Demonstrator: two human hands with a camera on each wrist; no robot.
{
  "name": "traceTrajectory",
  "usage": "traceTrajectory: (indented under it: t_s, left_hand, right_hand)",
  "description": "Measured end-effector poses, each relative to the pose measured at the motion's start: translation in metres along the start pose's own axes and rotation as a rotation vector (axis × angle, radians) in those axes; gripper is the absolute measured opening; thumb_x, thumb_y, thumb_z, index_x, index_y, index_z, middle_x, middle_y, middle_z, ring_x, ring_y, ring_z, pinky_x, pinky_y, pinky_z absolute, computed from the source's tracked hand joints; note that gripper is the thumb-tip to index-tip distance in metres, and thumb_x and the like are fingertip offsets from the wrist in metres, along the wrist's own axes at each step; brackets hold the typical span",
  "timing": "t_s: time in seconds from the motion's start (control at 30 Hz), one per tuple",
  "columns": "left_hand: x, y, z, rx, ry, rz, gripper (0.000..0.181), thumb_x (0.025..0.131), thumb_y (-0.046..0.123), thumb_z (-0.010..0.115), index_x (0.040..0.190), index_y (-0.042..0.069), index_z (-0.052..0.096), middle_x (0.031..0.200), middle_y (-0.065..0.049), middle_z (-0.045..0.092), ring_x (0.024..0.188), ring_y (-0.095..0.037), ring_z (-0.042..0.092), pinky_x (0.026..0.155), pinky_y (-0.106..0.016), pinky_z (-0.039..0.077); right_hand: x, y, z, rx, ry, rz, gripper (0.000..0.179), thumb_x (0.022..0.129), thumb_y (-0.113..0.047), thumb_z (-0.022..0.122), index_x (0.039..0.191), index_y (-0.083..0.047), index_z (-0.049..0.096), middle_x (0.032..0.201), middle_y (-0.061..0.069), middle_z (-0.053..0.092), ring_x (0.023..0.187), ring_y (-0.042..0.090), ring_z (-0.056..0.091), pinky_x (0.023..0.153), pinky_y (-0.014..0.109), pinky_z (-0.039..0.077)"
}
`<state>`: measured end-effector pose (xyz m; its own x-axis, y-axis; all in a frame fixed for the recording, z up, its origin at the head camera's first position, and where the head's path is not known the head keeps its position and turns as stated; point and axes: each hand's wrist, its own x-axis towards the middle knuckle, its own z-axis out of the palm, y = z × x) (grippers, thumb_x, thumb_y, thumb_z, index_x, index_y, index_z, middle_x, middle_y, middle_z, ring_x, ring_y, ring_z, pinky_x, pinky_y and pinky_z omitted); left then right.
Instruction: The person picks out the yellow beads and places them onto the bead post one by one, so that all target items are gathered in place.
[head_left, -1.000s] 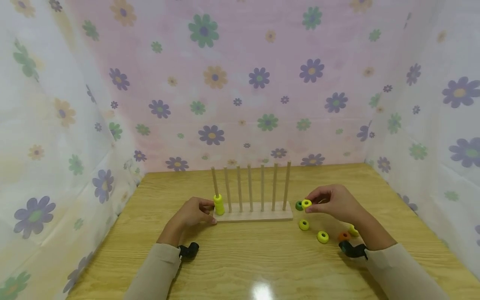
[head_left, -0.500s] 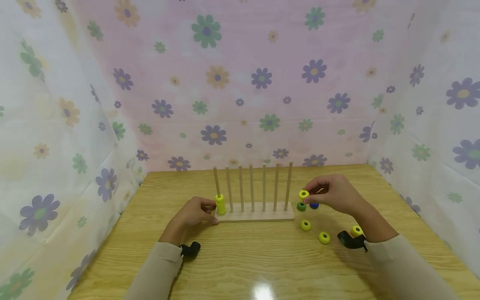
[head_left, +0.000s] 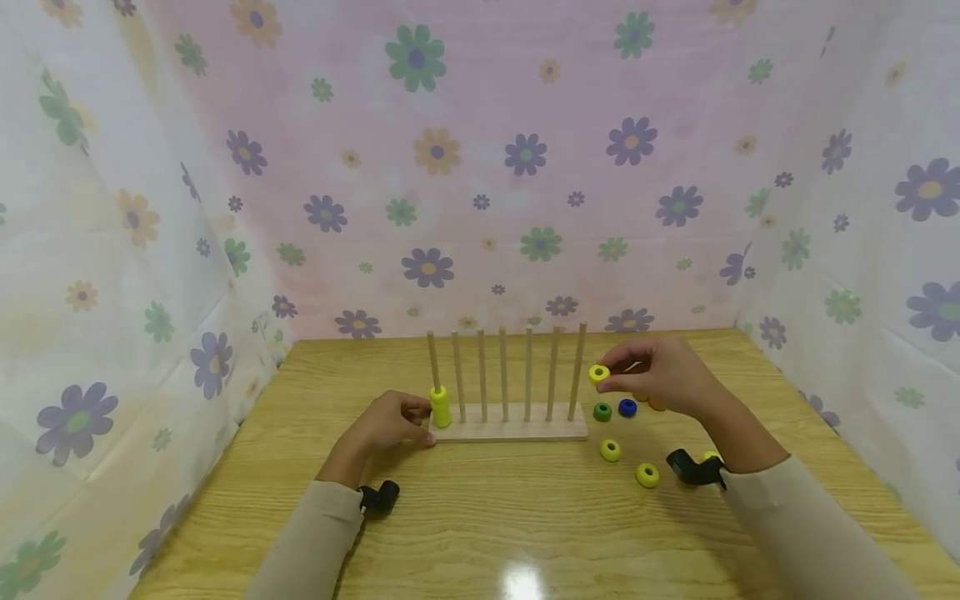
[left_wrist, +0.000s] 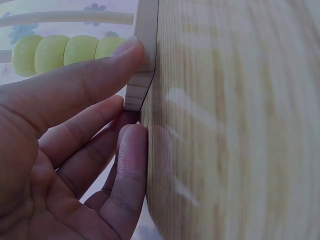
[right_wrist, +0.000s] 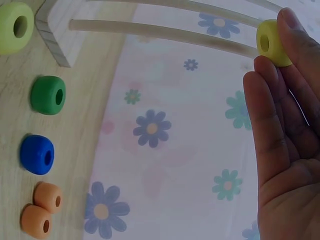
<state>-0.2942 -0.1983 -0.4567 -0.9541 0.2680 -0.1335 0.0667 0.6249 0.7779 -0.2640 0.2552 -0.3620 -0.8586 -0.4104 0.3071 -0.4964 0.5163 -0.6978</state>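
Note:
My left hand (head_left: 390, 421) grips the left end of a wooden peg stand (head_left: 510, 431). In the left wrist view its thumb (left_wrist: 107, 65) presses the base and other fingers lie around the end. Several yellow beads (head_left: 440, 408) are stacked on the leftmost peg; the other pegs are bare. My right hand (head_left: 667, 377) pinches a yellow bead (head_left: 598, 381) between thumb and fingers, raised off the table just right of the rightmost peg. The right wrist view shows that bead (right_wrist: 281, 47) beside the top of a peg (right_wrist: 165, 33), apart from it or touching, I cannot tell.
On the table right of the stand lie a green bead (head_left: 602, 417), a blue bead (head_left: 627, 408), two orange beads (right_wrist: 36, 221) and several yellow beads (head_left: 648, 481). One yellow bead is mostly hidden by the right wrist camera (head_left: 696, 469). Flowered cloth (head_left: 487, 167) encloses the table.
My right hand has lifted the yellow bead from beside the green one, up and slightly left toward the rightmost peg, uncovering the blue bead. The left hand keeps its hold.

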Motion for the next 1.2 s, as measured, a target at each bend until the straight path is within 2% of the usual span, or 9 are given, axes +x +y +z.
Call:
traceTrajectory:
  t_s: [0.2, 0.47, 0.63, 0.93, 1.2]
  left_hand:
    - [-0.001, 0.000, 0.000, 0.007, 0.006, -0.005, 0.062, 0.075, 0.019, 0.095, 0.133, 0.014, 0.072, 0.114, 0.001, 0.073, 0.098, -0.016, 0.064, 0.088, -0.038, 0.055]
    - [-0.001, -0.001, -0.001, -0.004, -0.003, -0.004, 0.062, 0.076, 0.019, 0.094, 0.134, 0.014, 0.072, 0.115, -0.001, 0.073, 0.100, -0.016, 0.064, 0.088, -0.039, 0.056]
    - [0.000, -0.001, 0.000, -0.001, -0.002, -0.001, 0.061, 0.076, 0.019, 0.094, 0.133, 0.014, 0.072, 0.115, -0.001, 0.073, 0.100, -0.017, 0.064, 0.088, -0.038, 0.056]
    - [0.000, 0.001, 0.000, 0.000, 0.000, -0.003, 0.061, 0.076, 0.018, 0.094, 0.133, 0.016, 0.073, 0.114, 0.000, 0.073, 0.099, -0.016, 0.064, 0.087, -0.037, 0.056]
    - [-0.002, 0.001, 0.000, -0.007, -0.004, 0.003, 0.062, 0.076, 0.018, 0.094, 0.133, 0.014, 0.072, 0.113, -0.003, 0.073, 0.098, -0.018, 0.063, 0.085, -0.036, 0.055]
  right_hand:
    - [0.005, -0.008, -0.002, -0.037, 0.017, -0.056, 0.016, 0.087, -0.023, 0.085, 0.102, -0.021, 0.079, 0.091, -0.004, 0.077, 0.078, 0.011, 0.076, 0.070, 0.032, 0.062]
    - [0.014, -0.018, -0.003, -0.114, 0.024, -0.079, 0.017, 0.087, -0.028, 0.085, 0.103, -0.022, 0.080, 0.092, -0.007, 0.077, 0.077, 0.011, 0.076, 0.069, 0.027, 0.061]
    - [0.019, -0.023, -0.002, -0.094, 0.024, -0.093, 0.017, 0.086, -0.026, 0.086, 0.102, -0.024, 0.080, 0.092, -0.008, 0.077, 0.077, 0.011, 0.076, 0.069, 0.027, 0.062]
    - [0.027, -0.033, 0.001, -0.088, 0.051, -0.165, 0.017, 0.086, -0.025, 0.086, 0.102, -0.025, 0.080, 0.092, -0.009, 0.077, 0.077, 0.012, 0.076, 0.069, 0.026, 0.061]
    - [0.035, -0.042, 0.006, -0.060, 0.048, -0.203, 0.019, 0.086, -0.019, 0.086, 0.105, -0.021, 0.081, 0.096, -0.004, 0.078, 0.079, 0.013, 0.076, 0.070, 0.026, 0.061]
